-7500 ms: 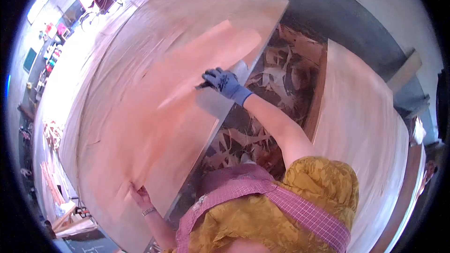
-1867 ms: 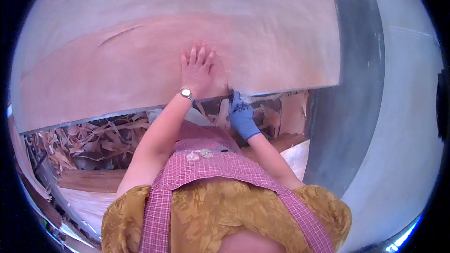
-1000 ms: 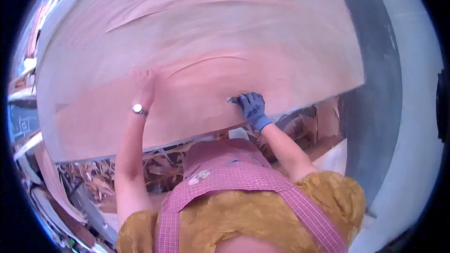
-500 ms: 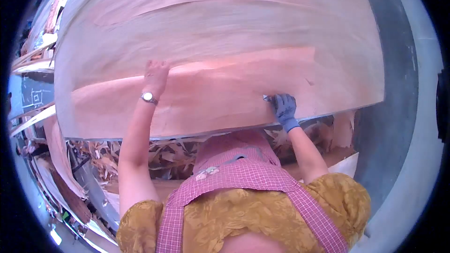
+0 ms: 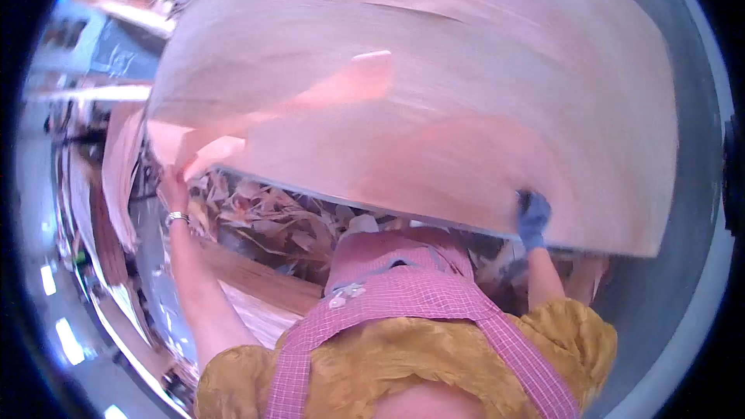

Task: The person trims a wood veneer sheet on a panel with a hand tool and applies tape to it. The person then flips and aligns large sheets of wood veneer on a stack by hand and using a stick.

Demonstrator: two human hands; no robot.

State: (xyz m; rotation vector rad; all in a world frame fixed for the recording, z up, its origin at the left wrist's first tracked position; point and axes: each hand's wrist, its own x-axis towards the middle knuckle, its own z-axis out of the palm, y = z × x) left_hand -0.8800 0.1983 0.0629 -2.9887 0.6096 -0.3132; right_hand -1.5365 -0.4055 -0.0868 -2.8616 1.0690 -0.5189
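Note:
My bare left hand [image 5: 172, 186], with a watch on its wrist, is at the left front edge of a large stack of thin wood veneer sheets [image 5: 481, 101]. Its fingers are closed on a strip of veneer [image 5: 318, 97], which is lifted and folded, its far end trailing across the stack. My right hand [image 5: 534, 216], in a blue-grey glove, rests near the front edge at the right. It is closed round a small metal-tipped tool [image 5: 523, 199], only a dark end of which shows; its kind is unclear.
Torn veneer scraps [image 5: 272, 225] fill the space below the stack's front edge, by my apron. A wooden board [image 5: 256, 275] lies there too. More veneer pieces [image 5: 120, 171] stand at the left. A grey surface [image 5: 698, 178] borders the stack at the right.
My left hand has gone left and toward me, pulling the veneer strip off the stack's front part. My right hand with the tool has shifted right and nearer. The view has turned.

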